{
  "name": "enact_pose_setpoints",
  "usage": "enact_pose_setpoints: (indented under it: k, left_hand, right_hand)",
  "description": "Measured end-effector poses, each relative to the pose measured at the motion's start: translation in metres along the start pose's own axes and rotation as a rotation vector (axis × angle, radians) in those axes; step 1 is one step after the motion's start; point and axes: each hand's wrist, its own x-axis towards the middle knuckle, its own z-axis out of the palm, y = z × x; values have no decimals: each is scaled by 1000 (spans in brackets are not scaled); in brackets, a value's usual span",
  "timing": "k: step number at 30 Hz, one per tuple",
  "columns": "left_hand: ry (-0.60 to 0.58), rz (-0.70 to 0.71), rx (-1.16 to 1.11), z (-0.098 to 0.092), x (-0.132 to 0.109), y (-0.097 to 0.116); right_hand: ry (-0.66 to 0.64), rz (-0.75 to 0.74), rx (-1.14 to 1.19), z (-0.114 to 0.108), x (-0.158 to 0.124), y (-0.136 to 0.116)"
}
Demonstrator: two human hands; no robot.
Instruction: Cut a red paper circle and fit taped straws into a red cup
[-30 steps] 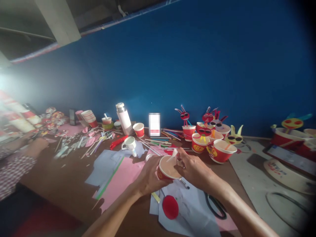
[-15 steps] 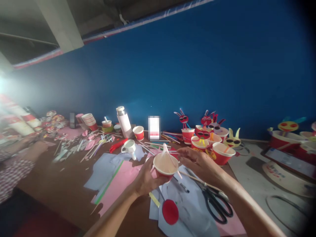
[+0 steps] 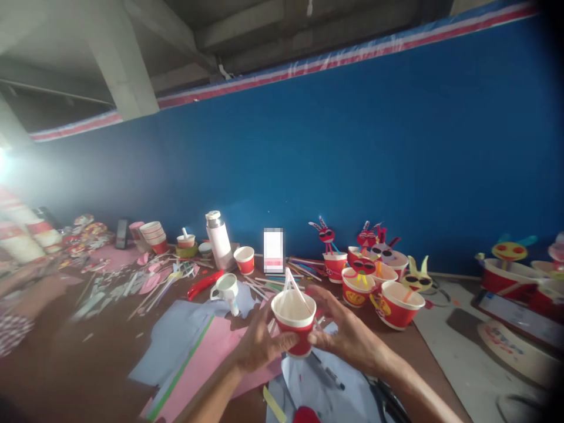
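Observation:
A red paper cup with a white rim is held upright between both hands near the middle of the view. White straws or strips rise from it in a peak above the rim. My left hand grips the cup's left side, its thumb across the front. On the right side my right hand closes on the cup, thumb at the front and fingers behind. Below the cup lie white sheets, a black marker, a yellow strip and a red disc.
Decorated cups stand at the right. Further back are a white bottle, a red cup and a white mug. Black scissors lie by my right forearm. Pink paper and scraps cover the left side.
My right hand has moved from the straws onto the cup's right side. The cup is now more upright. The view has tilted up, and the scissors and red disc sit lower in it.

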Motion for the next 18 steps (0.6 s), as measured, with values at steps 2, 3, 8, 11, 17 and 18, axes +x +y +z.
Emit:
enact_pose_setpoints:
  k: [2, 3, 8, 11, 17, 18]
  left_hand:
    - [-31, 8, -24, 4, 1, 5]
    - [-43, 8, -29, 5, 1, 7]
    - [-42, 13, 2, 7, -3, 6]
    - [-39, -29, 21, 1, -8, -3]
    - [104, -131, -53, -10, -8, -5]
    - [154, -128, -61, -11, -6, -2]
  right_hand:
    - [13, -5, 18, 7, 2, 3]
    - [16, -9, 35, 10, 2, 4]
    - [77, 11, 107, 19, 1, -2]
    - [95, 1, 110, 19, 1, -6]
    - [136, 53, 36, 20, 2, -12]
    - [132, 74, 18, 21, 2, -13]
